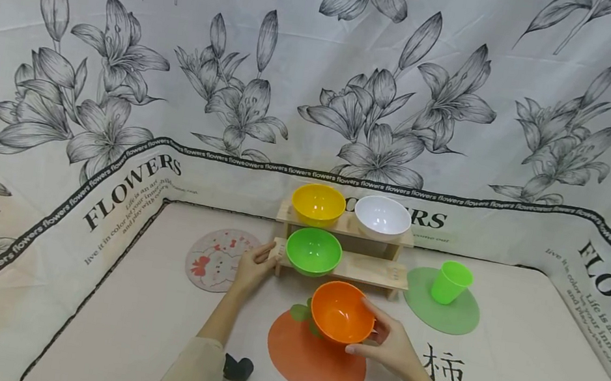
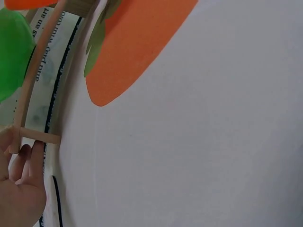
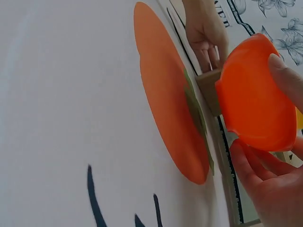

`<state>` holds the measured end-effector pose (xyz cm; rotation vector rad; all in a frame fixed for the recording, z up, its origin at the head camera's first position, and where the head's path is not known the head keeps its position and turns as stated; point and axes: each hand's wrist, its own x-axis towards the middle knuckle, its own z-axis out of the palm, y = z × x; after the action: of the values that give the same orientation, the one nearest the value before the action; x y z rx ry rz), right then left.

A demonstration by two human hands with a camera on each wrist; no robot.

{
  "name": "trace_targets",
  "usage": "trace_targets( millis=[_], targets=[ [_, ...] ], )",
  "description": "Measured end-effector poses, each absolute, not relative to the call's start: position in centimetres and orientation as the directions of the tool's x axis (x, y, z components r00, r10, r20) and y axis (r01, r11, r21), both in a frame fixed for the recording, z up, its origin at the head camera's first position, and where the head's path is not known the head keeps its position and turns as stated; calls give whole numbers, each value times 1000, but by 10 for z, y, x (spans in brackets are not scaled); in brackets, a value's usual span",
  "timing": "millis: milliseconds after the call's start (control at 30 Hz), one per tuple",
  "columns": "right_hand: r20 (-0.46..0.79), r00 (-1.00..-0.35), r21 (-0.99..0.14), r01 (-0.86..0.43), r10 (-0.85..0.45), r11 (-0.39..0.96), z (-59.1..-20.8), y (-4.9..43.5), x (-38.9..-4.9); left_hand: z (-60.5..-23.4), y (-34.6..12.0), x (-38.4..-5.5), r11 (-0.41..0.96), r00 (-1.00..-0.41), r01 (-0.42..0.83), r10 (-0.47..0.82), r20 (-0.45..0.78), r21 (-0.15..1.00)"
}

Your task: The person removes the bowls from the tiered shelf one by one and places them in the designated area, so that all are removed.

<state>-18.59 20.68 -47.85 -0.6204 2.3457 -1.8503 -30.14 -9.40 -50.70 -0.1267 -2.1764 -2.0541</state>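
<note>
My right hand (image 1: 386,341) grips an orange bowl (image 1: 342,312) by its right side, thumb and fingers spread along it. In the right wrist view the orange bowl (image 3: 258,97) is seen from its side, above the table. At the left end of a two-step wooden rack (image 1: 356,267), my left hand (image 1: 254,266) pinches the lower board, with the thumb on top and fingers below in the left wrist view. On the lower step sits a green bowl (image 1: 313,252), close to that hand. A yellow bowl (image 1: 318,205) and a white bowl (image 1: 382,218) stand on the upper step.
Under the orange bowl lies an orange persimmon-shaped mat (image 1: 309,365). To the right, a green cup (image 1: 452,283) stands on a round green mat (image 1: 455,318). A pink round mat (image 1: 212,262) lies left of the rack. Flower-printed cloth (image 1: 350,92) rises behind.
</note>
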Motion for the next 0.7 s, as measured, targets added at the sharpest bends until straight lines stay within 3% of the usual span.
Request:
trace_targets(
  millis=[367,533,700],
  targets=[
    [242,-839,-935,-336,-488,113,-491,171,-198,-484,-95,-287,54,-989,149,6,149,987],
    [231,-809,-949,-311,-540,60,-494,151,-202,-476,-94,-281,66,-989,146,11,146,987],
    [173,-826,-963,-257,-536,85,-498,136,-204,-490,-96,-289,44,-990,144,-4,144,989]
  ],
)
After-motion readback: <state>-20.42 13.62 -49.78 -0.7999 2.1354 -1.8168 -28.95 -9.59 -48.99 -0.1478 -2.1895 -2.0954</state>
